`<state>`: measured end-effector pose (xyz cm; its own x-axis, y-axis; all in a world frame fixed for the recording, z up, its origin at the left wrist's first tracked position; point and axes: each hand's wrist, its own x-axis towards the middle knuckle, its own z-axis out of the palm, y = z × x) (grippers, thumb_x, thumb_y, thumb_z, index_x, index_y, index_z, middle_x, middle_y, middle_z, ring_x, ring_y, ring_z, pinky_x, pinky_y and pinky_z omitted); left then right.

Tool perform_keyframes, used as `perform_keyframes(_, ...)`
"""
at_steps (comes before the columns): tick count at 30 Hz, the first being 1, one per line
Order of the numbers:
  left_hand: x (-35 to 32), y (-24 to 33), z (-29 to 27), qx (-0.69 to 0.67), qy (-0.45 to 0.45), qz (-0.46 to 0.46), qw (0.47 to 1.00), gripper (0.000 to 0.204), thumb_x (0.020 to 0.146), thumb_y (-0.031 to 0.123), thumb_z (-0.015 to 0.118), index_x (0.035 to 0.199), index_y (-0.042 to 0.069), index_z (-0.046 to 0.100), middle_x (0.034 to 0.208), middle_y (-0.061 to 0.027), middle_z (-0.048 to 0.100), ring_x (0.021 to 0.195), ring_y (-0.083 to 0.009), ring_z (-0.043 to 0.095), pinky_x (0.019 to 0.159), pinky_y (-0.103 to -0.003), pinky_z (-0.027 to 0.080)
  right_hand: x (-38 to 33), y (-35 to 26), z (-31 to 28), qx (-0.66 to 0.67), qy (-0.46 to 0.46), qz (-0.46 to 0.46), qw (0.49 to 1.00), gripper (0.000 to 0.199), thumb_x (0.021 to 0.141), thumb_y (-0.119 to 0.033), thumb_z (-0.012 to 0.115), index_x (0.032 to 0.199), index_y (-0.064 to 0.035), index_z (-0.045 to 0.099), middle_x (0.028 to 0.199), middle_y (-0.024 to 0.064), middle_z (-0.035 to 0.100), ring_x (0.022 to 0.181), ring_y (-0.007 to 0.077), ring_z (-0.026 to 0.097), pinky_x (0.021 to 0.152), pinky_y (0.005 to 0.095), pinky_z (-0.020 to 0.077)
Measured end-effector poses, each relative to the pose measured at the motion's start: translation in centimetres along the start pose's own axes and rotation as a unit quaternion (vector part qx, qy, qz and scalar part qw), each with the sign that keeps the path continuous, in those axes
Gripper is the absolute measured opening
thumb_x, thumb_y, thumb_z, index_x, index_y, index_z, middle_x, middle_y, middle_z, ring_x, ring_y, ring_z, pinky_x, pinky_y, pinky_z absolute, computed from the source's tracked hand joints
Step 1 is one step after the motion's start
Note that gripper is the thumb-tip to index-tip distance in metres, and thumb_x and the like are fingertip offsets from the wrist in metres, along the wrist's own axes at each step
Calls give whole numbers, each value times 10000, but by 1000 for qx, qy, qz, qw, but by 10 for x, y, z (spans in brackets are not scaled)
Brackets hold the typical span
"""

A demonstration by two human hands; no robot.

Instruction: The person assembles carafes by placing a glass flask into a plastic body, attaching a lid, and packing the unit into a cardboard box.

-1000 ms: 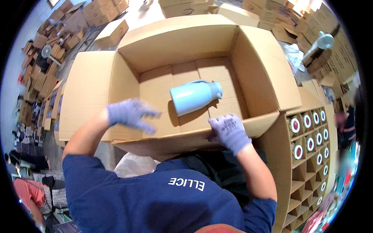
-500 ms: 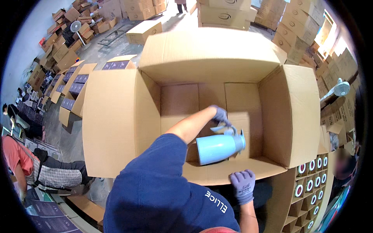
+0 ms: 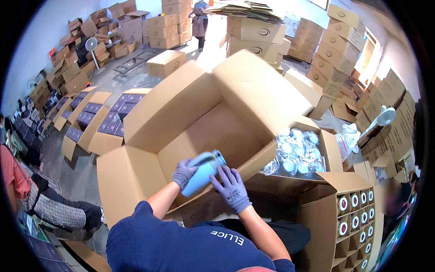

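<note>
My left hand, in a grey work glove, is wrapped round a light blue vacuum jug, somewhat blurred. The jug is tilted, its mouth end pointing away and to the right. My right hand, gloved the same, has its fingers spread beside the jug's mouth end; whether the fingertips touch the jug is hard to make out. Both hands are over the near edge of a large open cardboard box, which sits at an angle with its flaps folded out. I see nothing else inside this box.
To the right, an open carton holds plastic-wrapped pale blue items. Nearer stands a carton with a cardboard divider and round-topped items. Boxes of purple packages line the left floor. A person in an apron bends at the left.
The jug has come up from inside the big box to its near edge, held in my left hand. The box has turned askew. My right hand has left the box edge and opened beside the jug.
</note>
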<state>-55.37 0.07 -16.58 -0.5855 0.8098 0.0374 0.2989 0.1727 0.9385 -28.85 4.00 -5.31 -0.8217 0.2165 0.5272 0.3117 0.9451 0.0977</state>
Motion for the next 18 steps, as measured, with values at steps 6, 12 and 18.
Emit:
perform_keyframes(6, 5, 179, -49, -287, 94, 218, 928, 200, 835, 24, 757, 943, 88, 601, 872, 13, 616, 770, -85, 564, 679, -253, 486, -33, 27, -51, 236, 183, 334, 894, 630, 897, -263, 674, 1449, -47, 459, 1499, 237, 404, 1378, 401, 403, 1152, 557, 309)
perform_keyframes(12, -131, 280, 105, -347, -395, 487, 697, 267, 822, 207, 824, 900, 83, 600, 1395, -214, 519, 1319, -415, 482, 1098, -558, 379, -137, 34, -214, 611, 417, 503, 447, 799, 1006, -665, 356, 1506, -42, 381, 1443, 200, 502, 1308, 342, 505, 1101, 509, 425)
perform_keyframes(18, -247, 271, 258, -128, -512, 742, 412, 164, 800, 231, 676, 919, 134, 618, 1376, -174, 531, 1302, -413, 474, 1111, -641, 320, -333, -46, -307, 307, 548, 557, 543, 426, 1049, -339, 477, 1181, 23, 660, 1134, 145, 684, 1093, 250, 629, 977, 385, 500)
